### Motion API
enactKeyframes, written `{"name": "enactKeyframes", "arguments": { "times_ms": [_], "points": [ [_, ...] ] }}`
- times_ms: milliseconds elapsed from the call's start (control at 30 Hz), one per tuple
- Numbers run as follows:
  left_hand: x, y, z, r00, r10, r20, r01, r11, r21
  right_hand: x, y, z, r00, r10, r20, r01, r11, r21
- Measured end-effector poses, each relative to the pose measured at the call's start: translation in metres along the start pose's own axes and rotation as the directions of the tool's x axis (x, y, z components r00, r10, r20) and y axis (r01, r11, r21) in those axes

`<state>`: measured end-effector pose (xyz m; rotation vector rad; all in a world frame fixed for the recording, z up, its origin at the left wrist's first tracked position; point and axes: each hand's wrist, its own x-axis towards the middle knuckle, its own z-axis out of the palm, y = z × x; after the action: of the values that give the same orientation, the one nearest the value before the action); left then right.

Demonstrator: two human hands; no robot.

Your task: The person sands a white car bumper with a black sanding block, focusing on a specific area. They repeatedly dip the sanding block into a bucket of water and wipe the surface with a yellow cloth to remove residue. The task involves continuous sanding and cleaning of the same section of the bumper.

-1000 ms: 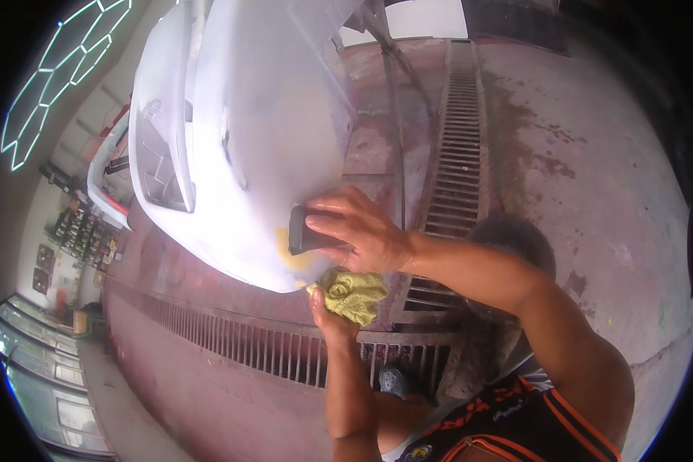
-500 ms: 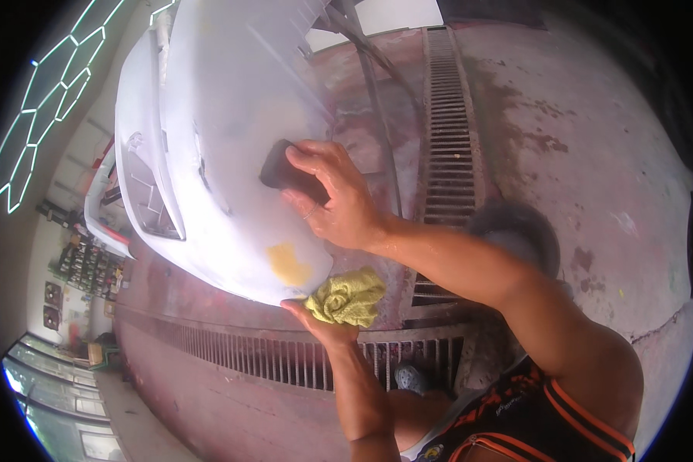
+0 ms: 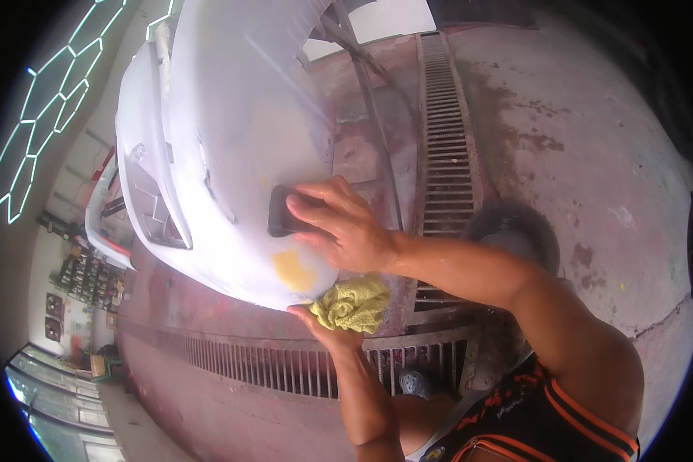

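Note:
A white and grey car bumper (image 3: pixel 242 146) fills the upper middle, with a yellowish filler patch (image 3: pixel 293 270) near its closest end. My right hand (image 3: pixel 350 227) grips a dark sanding block (image 3: pixel 279 212) that lies against the bumper's face, just above that patch. At the closest lower end, my left hand (image 3: pixel 333 333) clutches a crumpled yellow-green cloth (image 3: pixel 352 305), its thumb against the bumper's edge. The cloth covers most of the left fingers.
Thin metal stand legs (image 3: pixel 373 115) rise behind the bumper. A floor grate (image 3: pixel 446 162) runs along the right, and another grate (image 3: pixel 262 362) crosses below. A dark bucket (image 3: pixel 520 231) stands by my right arm. Another bumper-like part (image 3: pixel 100 204) is farther left.
My right hand has slid the sanding block down the bumper, closer to the filler patch. My left hand keeps the cloth at the bumper's edge.

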<state>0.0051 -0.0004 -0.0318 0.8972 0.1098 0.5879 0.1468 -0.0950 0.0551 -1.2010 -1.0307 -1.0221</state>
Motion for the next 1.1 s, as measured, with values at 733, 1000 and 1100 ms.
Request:
{"name": "enactKeyframes", "arguments": {
  "times_ms": [733,1000,1100],
  "points": [
    [-0.001,-0.003,-0.006,0.997,-0.082,0.009,0.083,0.996,-0.028,0.017,0.006,0.001,0.998,-0.061,0.036,0.061,0.998,-0.007],
    [0.003,-0.005,-0.010,0.997,-0.046,0.057,0.048,0.999,-0.021,0.000,0.003,0.003,0.998,-0.051,0.034,0.051,0.998,0.023],
    [0.003,-0.005,-0.011,0.998,-0.042,0.050,0.043,0.999,-0.004,0.013,0.008,0.004,0.998,-0.056,-0.006,0.057,0.997,0.053]
  ]
}}
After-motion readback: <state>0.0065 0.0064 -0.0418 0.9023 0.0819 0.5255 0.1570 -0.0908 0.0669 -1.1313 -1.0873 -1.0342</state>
